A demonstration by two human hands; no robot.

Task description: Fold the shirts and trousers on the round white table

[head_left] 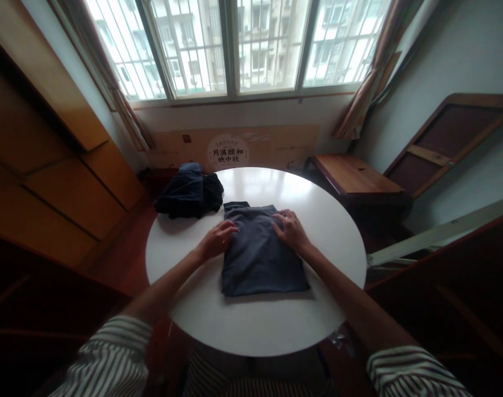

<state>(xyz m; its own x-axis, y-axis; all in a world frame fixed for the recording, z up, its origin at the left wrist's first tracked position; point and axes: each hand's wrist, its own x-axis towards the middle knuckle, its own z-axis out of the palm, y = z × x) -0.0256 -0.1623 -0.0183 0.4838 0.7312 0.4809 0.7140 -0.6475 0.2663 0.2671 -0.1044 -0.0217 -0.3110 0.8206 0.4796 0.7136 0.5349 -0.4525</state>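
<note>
A folded dark grey-blue garment (265, 253), perhaps trousers, lies flat on the round white table (185, 298). At its upper left, a darker strip of cloth (236, 204) shows past the folded edge. My left hand (216, 241) touches the garment's left edge, fingers extended over the cloth. On the upper right side rests my right hand (292, 230), its fingers spread and slightly bent on the fabric. Neither hand visibly pinches the cloth. A pile of dark clothes (181, 193), navy and black, sits at the table's back left edge.
A brown wooden bench or low table (357, 173) stands behind to the right. A printed cardboard panel (276, 144) leans below the barred window (260, 49). Wooden cabinets (61, 193) line the left. A pale metal bar (445, 231) runs along the right side.
</note>
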